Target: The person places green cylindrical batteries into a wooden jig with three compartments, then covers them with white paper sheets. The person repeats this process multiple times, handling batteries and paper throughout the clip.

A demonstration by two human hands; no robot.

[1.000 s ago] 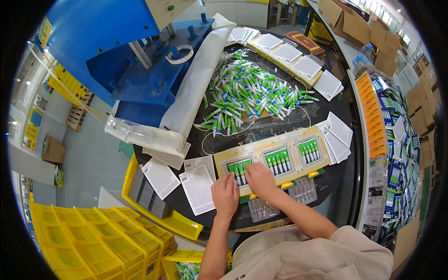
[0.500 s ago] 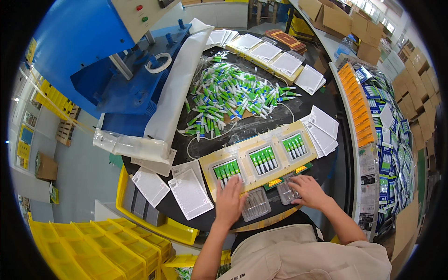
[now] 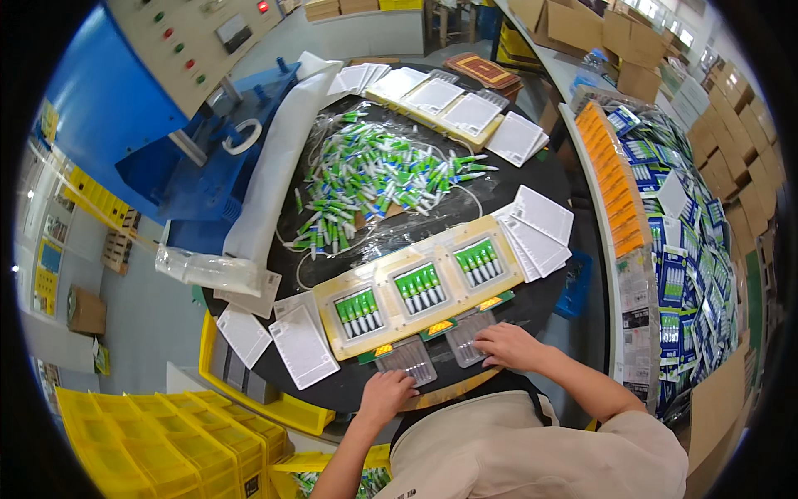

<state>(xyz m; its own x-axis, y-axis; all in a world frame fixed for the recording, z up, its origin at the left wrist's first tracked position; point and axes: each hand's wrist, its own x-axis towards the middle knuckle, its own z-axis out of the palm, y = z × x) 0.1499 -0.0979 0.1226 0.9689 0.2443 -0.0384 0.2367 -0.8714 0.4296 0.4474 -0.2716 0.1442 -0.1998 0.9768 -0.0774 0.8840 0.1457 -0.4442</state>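
Left hand (image 3: pixel 385 393) lies flat, fingers together, at the near edge of the round black worktable (image 3: pixel 549 291), its fingertips touching the near end of a clear plastic blister shell (image 3: pixel 407 359). Right hand (image 3: pixel 507 345) rests palm down, fingers loosely spread, on a second clear plastic blister shell (image 3: pixel 467 333) just to the right. Both shells sit at the near side of the long yellow tray (image 3: pixel 420 287), whose three pockets hold rows of green-capped white tubes. Farther back, a loose heap of green and white tubes (image 3: pixel 378 179) covers the table's middle. White printed cards (image 3: pixel 303 345) lie to the left, and another stack of white cards (image 3: pixel 539 229) lies to the right.
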